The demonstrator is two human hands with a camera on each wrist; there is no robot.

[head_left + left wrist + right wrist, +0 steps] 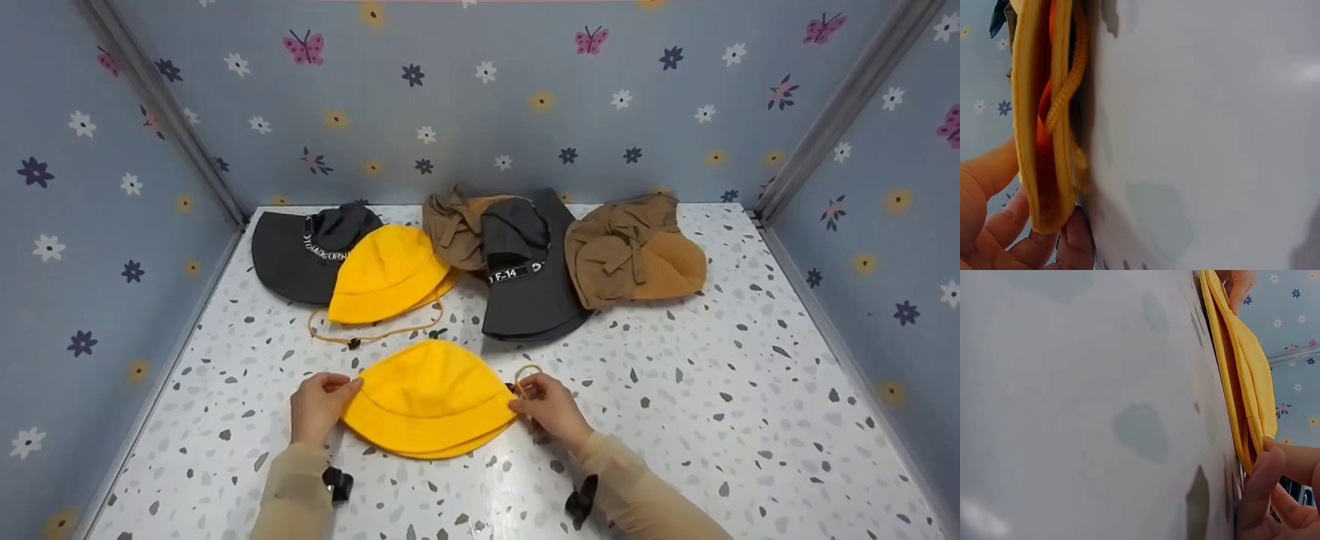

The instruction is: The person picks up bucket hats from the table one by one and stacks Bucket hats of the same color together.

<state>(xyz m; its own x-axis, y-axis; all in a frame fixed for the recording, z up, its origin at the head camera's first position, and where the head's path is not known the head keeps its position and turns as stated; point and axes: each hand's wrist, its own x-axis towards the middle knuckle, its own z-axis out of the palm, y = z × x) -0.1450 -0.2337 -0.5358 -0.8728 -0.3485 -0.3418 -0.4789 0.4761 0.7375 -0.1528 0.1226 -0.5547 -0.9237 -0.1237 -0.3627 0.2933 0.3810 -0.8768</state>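
Observation:
A yellow bucket hat lies flattened on the speckled table, crown pointing away from me. My left hand pinches its left brim corner, thumb above and fingers beneath. At the opposite corner, my right hand pinches the brim between thumb and fingers. A loop of yellow cord sticks out by the right fingers. In the left wrist view the brim's two layers stand slightly apart, showing orange inside and a braided cord. The right wrist view shows the folded brim edge close to the table.
Behind lie a second yellow hat with its chin cord, a black cap on the left, another black cap over a brown hat, and a brown-and-tan hat on the right. Patterned walls enclose the table.

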